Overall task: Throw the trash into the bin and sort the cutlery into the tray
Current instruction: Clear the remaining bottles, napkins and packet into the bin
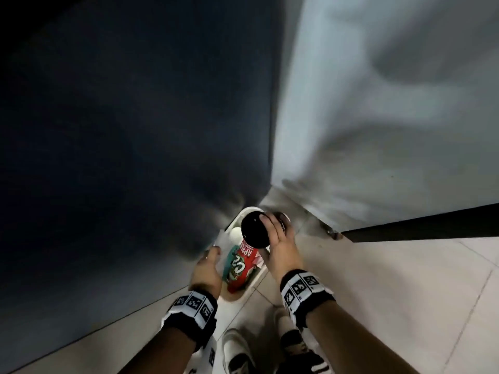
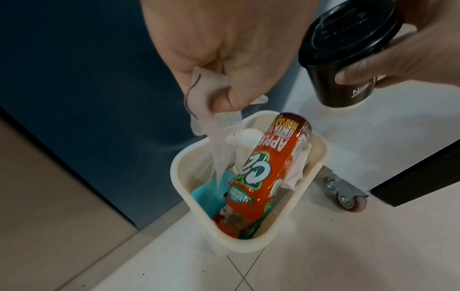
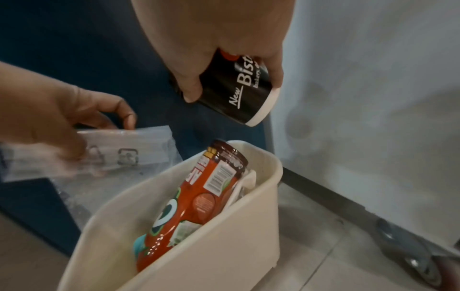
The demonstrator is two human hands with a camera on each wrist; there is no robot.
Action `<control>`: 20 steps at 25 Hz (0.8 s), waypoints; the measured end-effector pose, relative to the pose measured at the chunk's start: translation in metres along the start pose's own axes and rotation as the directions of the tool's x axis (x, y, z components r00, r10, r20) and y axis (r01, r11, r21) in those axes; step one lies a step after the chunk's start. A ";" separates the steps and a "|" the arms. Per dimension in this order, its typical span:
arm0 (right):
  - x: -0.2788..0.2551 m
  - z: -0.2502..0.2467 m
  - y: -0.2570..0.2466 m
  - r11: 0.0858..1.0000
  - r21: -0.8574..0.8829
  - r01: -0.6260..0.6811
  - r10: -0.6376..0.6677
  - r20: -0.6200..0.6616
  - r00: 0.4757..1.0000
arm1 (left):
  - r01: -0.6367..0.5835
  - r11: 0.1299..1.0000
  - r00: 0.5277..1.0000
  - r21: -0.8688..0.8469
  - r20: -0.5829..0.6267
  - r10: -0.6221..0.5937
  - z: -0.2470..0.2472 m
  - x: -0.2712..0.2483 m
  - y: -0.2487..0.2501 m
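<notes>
A cream plastic bin (image 1: 249, 288) stands on the floor below both hands. In it lie a red apple green tea bottle (image 2: 263, 169), a teal packet (image 2: 209, 198), a white cup (image 2: 246, 141) and crumpled tissue (image 2: 296, 173). My left hand (image 2: 224, 92) pinches a clear plastic wrapper (image 2: 219, 149) that hangs over the bin's left rim (image 2: 179, 167). My right hand (image 3: 234, 88) grips a black paper cup (image 3: 246, 98) with a black lid (image 2: 348, 39), tilted above the bin's far end. In the head view the cup (image 1: 253, 230) hides the bin's far part.
A dark blue panel (image 1: 135, 130) rises to the left of the bin and a pale grey cabinet side (image 1: 378, 103) to the right. A caster wheel (image 2: 348, 200) sits just right of the bin. My shoes (image 1: 237, 352) stand on the pale tiled floor (image 1: 391, 292).
</notes>
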State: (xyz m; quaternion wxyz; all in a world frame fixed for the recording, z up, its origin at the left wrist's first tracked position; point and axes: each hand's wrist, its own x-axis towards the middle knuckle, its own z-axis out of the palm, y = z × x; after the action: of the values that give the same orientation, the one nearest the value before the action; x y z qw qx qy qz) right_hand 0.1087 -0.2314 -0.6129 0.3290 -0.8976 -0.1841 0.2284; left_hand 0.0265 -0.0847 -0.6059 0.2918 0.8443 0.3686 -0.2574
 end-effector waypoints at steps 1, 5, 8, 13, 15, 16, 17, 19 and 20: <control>0.009 0.009 0.007 0.999 0.045 -0.010 0.010 0.007 1.000 | 0.006 1.000 1.000 0.027 0.012 -0.007 0.009 0.011 -0.002; 0.037 0.032 0.023 0.990 0.134 -0.035 0.029 0.045 0.999 | 0.008 0.980 0.993 0.199 0.115 -0.031 0.035 0.042 -0.004; 0.051 0.039 0.026 0.986 0.164 -0.011 0.003 0.050 0.999 | 0.050 0.967 0.984 0.251 0.156 -0.092 0.048 0.054 -0.007; 0.052 0.036 0.024 0.977 0.200 -0.073 0.061 0.067 0.996 | 0.029 0.974 0.965 0.225 0.247 -0.086 0.064 0.068 -0.012; 0.043 0.035 0.026 0.959 0.258 -0.114 0.120 -0.008 0.993 | 0.040 0.974 0.958 0.224 0.268 -0.101 0.064 0.068 -0.012; 0.040 0.035 0.027 0.952 0.276 -0.130 0.140 -0.019 0.990 | 0.043 0.976 0.955 0.214 0.277 -0.103 0.065 0.069 -0.014; 0.037 0.035 0.027 0.952 0.271 -0.141 0.146 0.000 0.989 | 0.045 0.976 0.951 0.215 0.291 -0.108 0.065 0.069 -0.013; 0.038 0.037 0.022 0.965 0.231 -0.127 0.110 0.083 0.990 | 0.041 0.980 0.946 0.196 0.309 -0.101 0.068 0.072 -0.013; 0.041 0.039 0.021 0.967 0.227 -0.118 0.093 0.118 0.989 | 0.050 0.979 0.941 0.195 0.321 -0.112 0.071 0.077 -0.018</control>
State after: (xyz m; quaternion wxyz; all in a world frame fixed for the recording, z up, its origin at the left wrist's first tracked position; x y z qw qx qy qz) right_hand 0.1259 -0.2065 -0.6652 0.4093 -0.8478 -0.1250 0.3131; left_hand 0.0431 -0.0871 -0.7111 0.2591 0.7966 0.3237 -0.4398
